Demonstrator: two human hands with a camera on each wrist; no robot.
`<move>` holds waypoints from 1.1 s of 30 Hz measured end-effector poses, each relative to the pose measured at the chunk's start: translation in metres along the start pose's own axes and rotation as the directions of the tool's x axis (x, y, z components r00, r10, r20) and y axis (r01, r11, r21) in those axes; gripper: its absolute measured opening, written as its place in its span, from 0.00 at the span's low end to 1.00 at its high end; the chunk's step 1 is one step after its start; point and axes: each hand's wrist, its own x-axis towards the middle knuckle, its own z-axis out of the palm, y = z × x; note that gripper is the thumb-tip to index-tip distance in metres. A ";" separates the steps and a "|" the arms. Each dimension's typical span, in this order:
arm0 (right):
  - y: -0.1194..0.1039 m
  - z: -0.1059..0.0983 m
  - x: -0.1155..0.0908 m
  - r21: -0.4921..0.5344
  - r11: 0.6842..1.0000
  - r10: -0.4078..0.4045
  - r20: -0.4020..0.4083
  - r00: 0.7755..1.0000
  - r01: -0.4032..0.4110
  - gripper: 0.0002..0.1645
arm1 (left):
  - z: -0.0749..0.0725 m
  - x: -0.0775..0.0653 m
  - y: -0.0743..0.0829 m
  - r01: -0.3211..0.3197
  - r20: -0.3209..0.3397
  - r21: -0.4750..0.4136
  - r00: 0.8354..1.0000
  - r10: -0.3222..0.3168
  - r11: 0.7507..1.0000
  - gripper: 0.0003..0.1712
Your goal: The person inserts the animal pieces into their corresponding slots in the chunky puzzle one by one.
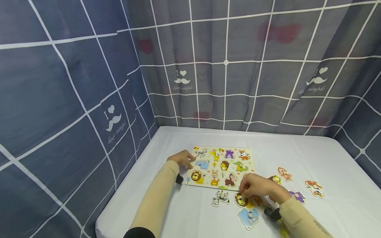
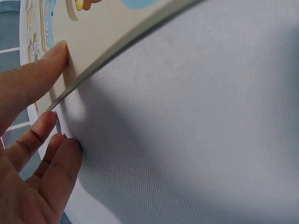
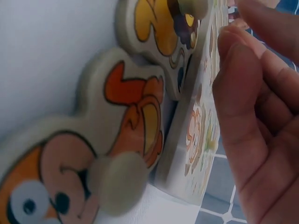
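Observation:
A wooden animal puzzle board (image 1: 220, 168) lies flat on the white table. My left hand (image 1: 182, 158) grips its left edge; in the left wrist view the thumb (image 2: 55, 53) lies on top, an index fingertip meets the edge, and other fingertips touch the table. By the board's lower right corner my right hand (image 1: 254, 185) hovers over a lion piece (image 1: 241, 200), fingers bent. In the right wrist view a gap shows between thumb and index finger (image 3: 236, 70), with nothing visible in it. An orange animal piece (image 3: 135, 112) with a round knob (image 3: 124, 182) lies close by.
Below the board lie a zebra piece (image 1: 220, 198) and a blue elephant piece (image 1: 248, 218). To the right are a monkey piece (image 1: 284, 174), a tiger piece (image 1: 314, 188) and a purple piece (image 1: 297, 196). Grid-patterned curtains (image 1: 208, 66) enclose the table (image 1: 143, 185).

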 end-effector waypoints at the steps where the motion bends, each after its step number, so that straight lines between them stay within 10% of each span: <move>1: -0.001 0.001 0.001 -0.009 1.000 -0.004 0.005 1.000 0.004 0.03 | -0.001 -0.001 -0.001 0.003 -0.003 -0.004 1.000 -0.003 1.000 0.32; 33: -0.003 0.011 0.004 -0.033 0.999 0.045 0.058 0.997 -0.043 0.04 | 0.001 -0.005 0.000 -0.001 -0.015 -0.045 1.000 0.000 0.999 0.31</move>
